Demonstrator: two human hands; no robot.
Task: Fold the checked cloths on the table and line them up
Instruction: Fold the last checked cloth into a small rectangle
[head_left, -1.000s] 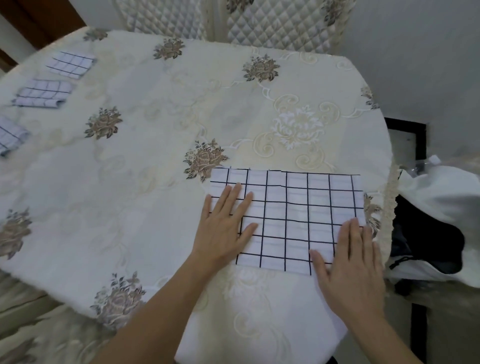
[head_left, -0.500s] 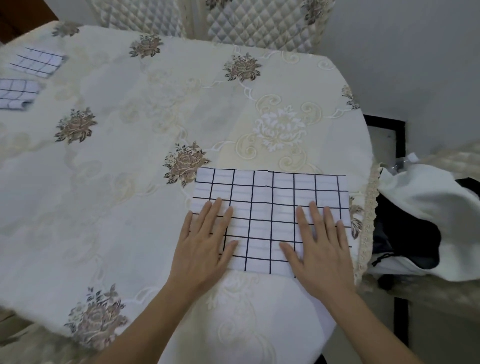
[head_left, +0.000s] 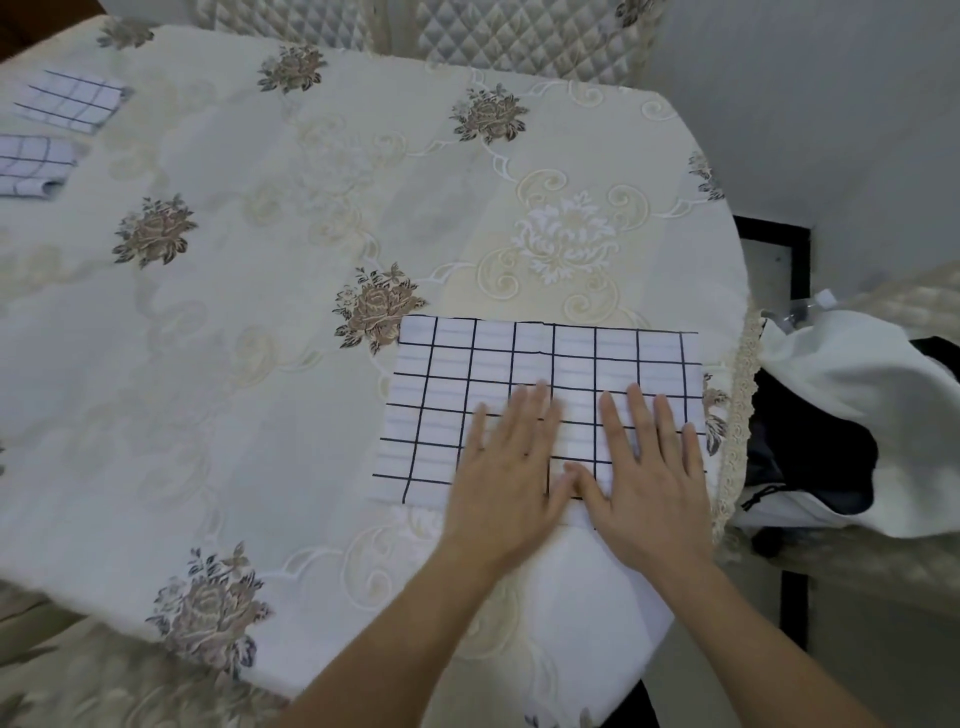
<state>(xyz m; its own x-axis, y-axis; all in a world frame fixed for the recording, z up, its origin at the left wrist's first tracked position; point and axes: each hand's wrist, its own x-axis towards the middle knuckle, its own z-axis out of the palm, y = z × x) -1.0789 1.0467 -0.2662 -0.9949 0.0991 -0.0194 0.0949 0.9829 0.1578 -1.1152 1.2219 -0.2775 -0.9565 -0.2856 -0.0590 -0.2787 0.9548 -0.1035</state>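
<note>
Both hands are down flat, side by side, palms to the surface. The left hand (head_left: 511, 470) lies with its fingers straight and slightly fanned, pointing away from the body, edges a little blurred. The right hand (head_left: 647, 480) mirrors it, fingers straight and spread, the little finger farthest out to the right. The two thumbs angle in toward each other and meet, or all but meet, between the hands. Both bare forearms run in from the bottom edge, the left from lower left, the right from lower right, converging toward the wrists.
</note>
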